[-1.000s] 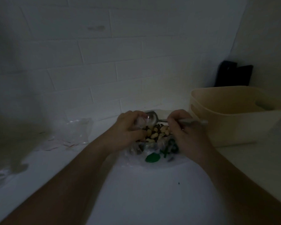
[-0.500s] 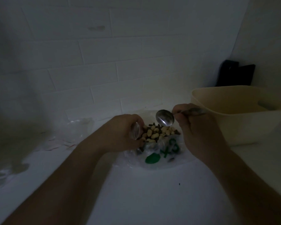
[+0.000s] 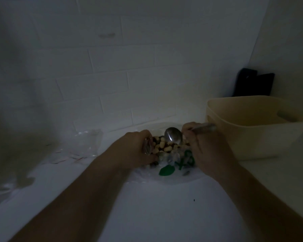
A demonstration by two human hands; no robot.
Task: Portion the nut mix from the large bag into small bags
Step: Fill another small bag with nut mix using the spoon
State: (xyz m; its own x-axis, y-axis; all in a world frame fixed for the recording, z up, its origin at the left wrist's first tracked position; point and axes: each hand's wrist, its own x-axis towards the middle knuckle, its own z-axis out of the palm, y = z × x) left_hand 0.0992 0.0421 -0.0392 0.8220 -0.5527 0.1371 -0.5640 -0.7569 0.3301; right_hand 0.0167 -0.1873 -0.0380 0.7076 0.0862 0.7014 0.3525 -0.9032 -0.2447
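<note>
The large clear bag (image 3: pixel 166 172), printed with green shapes, lies open on the white counter in the middle of the dim view. Pale and dark nuts (image 3: pixel 160 146) show in its mouth. My left hand (image 3: pixel 135 149) grips the bag's left edge, with a bit of clear plastic (image 3: pixel 147 147) bunched in its fingers. My right hand (image 3: pixel 206 145) holds a metal spoon (image 3: pixel 173 136) by the handle; its bowl dips down onto the nuts.
A beige plastic tub (image 3: pixel 252 130) stands right of the bag, close to my right hand. Several empty clear small bags (image 3: pixel 80 145) lie on the counter at the left. A dark flat object (image 3: pixel 252 84) leans in the back right corner. A tiled wall runs behind.
The spoon left my left hand's plastic, swung right and up, and now its bowl has come back down onto the nuts. My left hand has stayed on the bag's edge.
</note>
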